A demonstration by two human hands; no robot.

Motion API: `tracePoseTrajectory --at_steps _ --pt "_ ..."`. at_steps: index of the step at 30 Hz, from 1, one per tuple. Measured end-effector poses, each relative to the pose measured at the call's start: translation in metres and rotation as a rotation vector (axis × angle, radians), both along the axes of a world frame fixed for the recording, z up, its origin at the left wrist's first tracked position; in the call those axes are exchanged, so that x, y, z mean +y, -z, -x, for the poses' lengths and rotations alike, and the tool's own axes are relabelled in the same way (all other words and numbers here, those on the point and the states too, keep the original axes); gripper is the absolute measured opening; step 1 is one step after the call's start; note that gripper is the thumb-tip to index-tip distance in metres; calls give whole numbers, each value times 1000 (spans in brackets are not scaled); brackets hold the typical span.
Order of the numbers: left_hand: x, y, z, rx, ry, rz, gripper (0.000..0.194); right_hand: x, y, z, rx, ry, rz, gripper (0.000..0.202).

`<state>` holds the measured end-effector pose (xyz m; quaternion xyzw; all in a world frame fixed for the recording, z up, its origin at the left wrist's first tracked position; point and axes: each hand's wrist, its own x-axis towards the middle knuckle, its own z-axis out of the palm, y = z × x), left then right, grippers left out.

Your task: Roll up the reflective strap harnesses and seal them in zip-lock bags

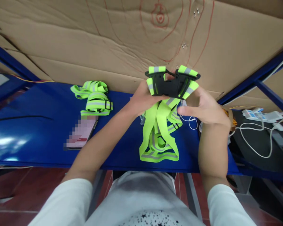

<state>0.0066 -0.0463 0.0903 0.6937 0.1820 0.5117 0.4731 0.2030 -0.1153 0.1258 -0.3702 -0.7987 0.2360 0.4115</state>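
At centre, the left hand (142, 99) pinches a black plastic buckle (171, 88), upper centre-right, judged light, rigid and best held by its edges, with soft, limp lime-green, grey-striped fabric webbing (162, 116) hanging below; the right hand (209, 108) extends its thumb apart, finger contact indeterminable.

- Wall of creased cardboard (85, 51), with red lines (160, 18) and rings drawn on it
- Blue table (49, 100) against it; glare (7, 144) on its left end
- Slanting blue beams (14, 60) at both sides
- 2 grey legs (192, 194) below
- Floor (25, 185) of red tiles, pale joints
- Black surface (252, 142) at right
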Motion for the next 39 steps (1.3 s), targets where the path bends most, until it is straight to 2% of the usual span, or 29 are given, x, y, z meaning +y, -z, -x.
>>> tracePoseTrajectory --at_steps 2,6,10,12,14,16,18,21,24,26,28,30,33,36,39 --pt "0 -1 0 22 -13 -31 44 -8 -9 -5 -1 -17 44 81" --pt "-6 -3 0 61 19 -36 42 -15 -13 2 153 165 75 59" --pt "-14 -5 1 36 54 9 52 -16 -10 14 205 242 -10 44" --pt "-17 -7 2 -4 184 108 57 -19 -11 18 190 308 -108 38" --pt "-20 -10 2 -19 417 255 55 -23 -15 20 170 360 -240 31" --pt "-24 -12 0 -30 652 397 50 -28 -19 19 172 369 -412 22" --pt "-28 -14 -1 -60 797 483 43 -31 -21 17 139 340 -573 20" --pt "-34 -17 1 -120 880 511 40 -30 -20 10 -20 294 -763 28" --pt "-36 -19 7 -163 861 486 53 -26 -16 6 -146 319 -851 35" --pt "-34 -20 12 -160 752 502 51 -25 -16 6 -221 308 -800 40" --pt "-31 -22 14 -121 661 551 38 -26 -19 3 -303 199 -645 48" --pt "-28 -23 14 -75 665 594 30 -25 -24 -4 -334 44 -428 59" --pt "-31 -23 13 -13 746 583 35 -19 -27 -26 -230 -139 -187 81" --pt "-39 -25 14 58 739 514 38 -4 -20 -50 -91 -223 8 98" --pt "-42 -26 15 61 701 470 42 8 -9 -61 10 -461 157 104"
